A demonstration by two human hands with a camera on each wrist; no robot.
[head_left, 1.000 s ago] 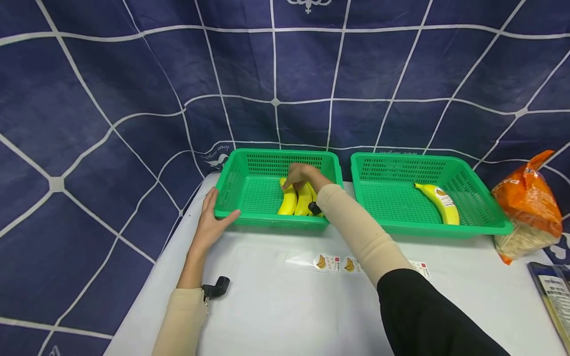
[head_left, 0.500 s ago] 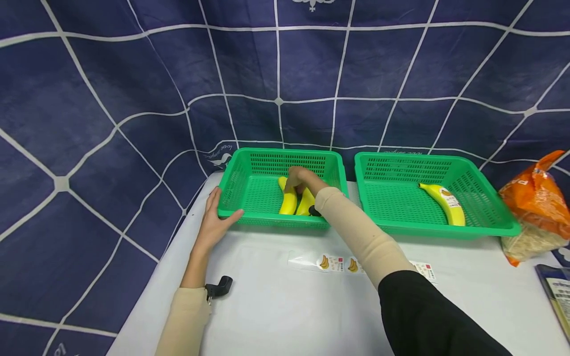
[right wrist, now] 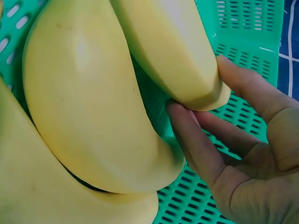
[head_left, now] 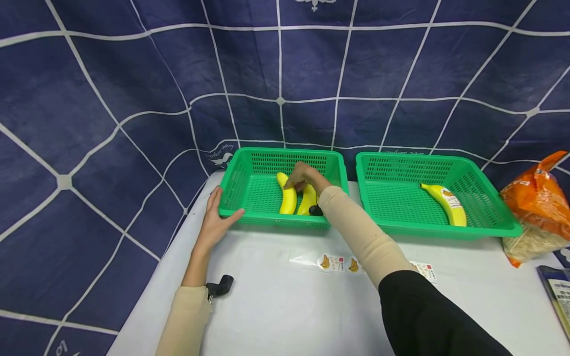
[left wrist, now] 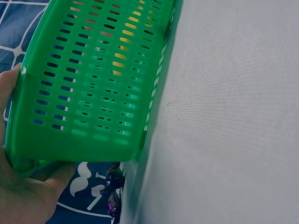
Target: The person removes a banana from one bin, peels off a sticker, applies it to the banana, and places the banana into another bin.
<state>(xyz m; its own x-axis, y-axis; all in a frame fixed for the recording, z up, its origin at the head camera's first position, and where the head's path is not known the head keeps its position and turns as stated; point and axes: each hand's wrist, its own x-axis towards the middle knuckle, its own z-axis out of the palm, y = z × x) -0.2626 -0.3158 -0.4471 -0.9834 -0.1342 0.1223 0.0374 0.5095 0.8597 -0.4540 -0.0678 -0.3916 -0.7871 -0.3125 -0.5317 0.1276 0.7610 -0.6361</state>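
In the head view my right hand (head_left: 305,175) reaches into the left green basket (head_left: 254,217). Its thumb and fingers pinch the blunt end of the leftmost banana (right wrist: 173,46), as the right wrist view shows. Beside that one lies a second banana (right wrist: 84,102), and a third banana (right wrist: 60,191) shows at the lower left of the right wrist view. My left hand (head_left: 213,222) rests against the basket's front left corner, thumb along the front rim and straight fingers along the left side. The forearm hides part of the basket's right side.
A second green basket (head_left: 396,198) on the right holds one banana (head_left: 445,203) with a label. A strip of banana stickers (head_left: 331,262) lies on the white table (head_left: 285,306), partly under my right forearm. An orange bag (head_left: 539,198) and a dark packet (head_left: 556,291) sit far right.
The leftmost banana has shifted slightly away from me within the basket, with my right hand at its end. My left hand stays at the basket corner. The head view has drifted slightly.
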